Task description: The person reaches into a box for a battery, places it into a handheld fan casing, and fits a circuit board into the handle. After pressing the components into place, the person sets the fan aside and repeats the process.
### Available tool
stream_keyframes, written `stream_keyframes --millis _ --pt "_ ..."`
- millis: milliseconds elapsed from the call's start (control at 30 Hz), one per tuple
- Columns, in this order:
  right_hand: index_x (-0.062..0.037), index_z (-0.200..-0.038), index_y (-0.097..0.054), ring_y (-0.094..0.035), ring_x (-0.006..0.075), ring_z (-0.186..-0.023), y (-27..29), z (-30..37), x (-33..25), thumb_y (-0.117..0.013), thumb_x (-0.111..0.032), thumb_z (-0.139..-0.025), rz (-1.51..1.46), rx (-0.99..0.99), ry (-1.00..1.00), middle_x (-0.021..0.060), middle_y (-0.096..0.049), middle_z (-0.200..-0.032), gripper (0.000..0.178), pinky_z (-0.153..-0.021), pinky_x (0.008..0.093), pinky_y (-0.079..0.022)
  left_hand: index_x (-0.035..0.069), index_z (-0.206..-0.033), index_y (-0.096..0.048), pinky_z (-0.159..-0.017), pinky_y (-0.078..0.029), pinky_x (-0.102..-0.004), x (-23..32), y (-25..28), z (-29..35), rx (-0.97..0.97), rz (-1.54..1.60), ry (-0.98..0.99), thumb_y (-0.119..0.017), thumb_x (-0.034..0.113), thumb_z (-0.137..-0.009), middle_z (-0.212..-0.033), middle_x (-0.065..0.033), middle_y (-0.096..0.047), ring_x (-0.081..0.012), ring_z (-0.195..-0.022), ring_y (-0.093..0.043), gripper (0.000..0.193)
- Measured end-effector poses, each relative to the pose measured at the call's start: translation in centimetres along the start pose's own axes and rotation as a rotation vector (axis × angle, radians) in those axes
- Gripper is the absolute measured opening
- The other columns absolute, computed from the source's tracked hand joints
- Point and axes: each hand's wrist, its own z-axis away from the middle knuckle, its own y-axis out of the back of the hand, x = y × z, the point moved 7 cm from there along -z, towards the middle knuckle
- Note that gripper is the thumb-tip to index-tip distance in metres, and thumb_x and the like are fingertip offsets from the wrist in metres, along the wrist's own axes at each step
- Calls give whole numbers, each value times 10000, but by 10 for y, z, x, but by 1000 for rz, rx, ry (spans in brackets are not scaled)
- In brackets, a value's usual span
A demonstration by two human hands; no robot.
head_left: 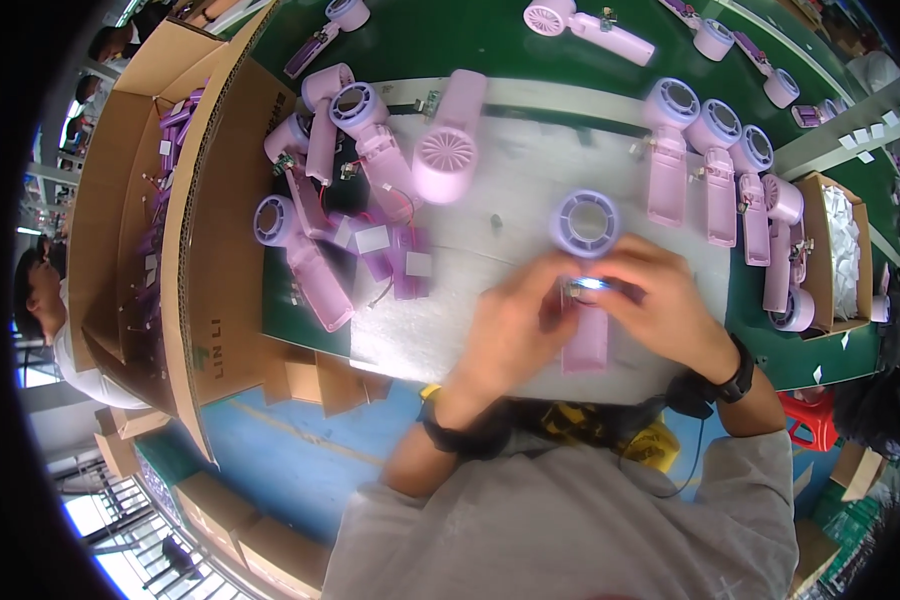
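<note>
A pink handheld fan (585,345) with a lavender ring head lies on the white work mat in front of me, its handle shell opened. Over the handle, both hands meet at a small circuit board (574,290) where a bluish-white light glows. My left hand (520,315) is closed, its fingertips pinching the board's left side. From the other side my right hand (660,300) closes in with bent fingers beside the light; a dark patch shows between them, and what they grip is not clear. The fingers partly cover the board and the handle's upper part.
Several opened pink fans (667,150) stand in a row at the right, near a carton of white pieces (842,255). More fans (380,150) and purple battery packs (410,262) lie at the left. A large cardboard box (232,240) of purple parts borders the bench's left side.
</note>
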Motion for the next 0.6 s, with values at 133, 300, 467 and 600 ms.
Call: stream_keyframes --millis 133,300,467,600 --pt "-30 -1027 -692 -652 297 -781 -2 0 -5 -732 -34 -797 58 -84 22 110 -651 -958 233 -660 372 -519 102 -1169 -592 -600 -524 -286 0 1 0 -23 20 8 -745 -6 -737 -774 -46 -627 -148 -638 -632 471" --pt "-71 -972 -671 -647 294 -664 -5 5 -13 -690 -105 -842 230 -45 71 64 -640 -946 135 -567 399 -516 105 -1173 -599 -611 -519 -294 0 1 -3 -68 68 22 -737 -3 -733 -775 -44 -624 -149 -634 -620 473" --pt "-83 -966 -656 -638 283 -621 -8 10 -24 -691 -106 -841 356 -10 62 56 -636 -937 132 -527 392 -506 105 -1168 -606 -612 -514 -295 -3 0 -3 -70 50 60 -728 -10 -718 -779 -42 -620 -147 -634 -612 480" --pt "-89 -957 -655 -634 268 -609 -8 10 -18 -702 -108 -836 324 29 48 45 -633 -901 132 -506 378 -501 106 -1164 -611 -607 -511 -289 0 0 -3 -51 41 52 -719 -16 -708 -776 -39 -618 -144 -631 -609 484"
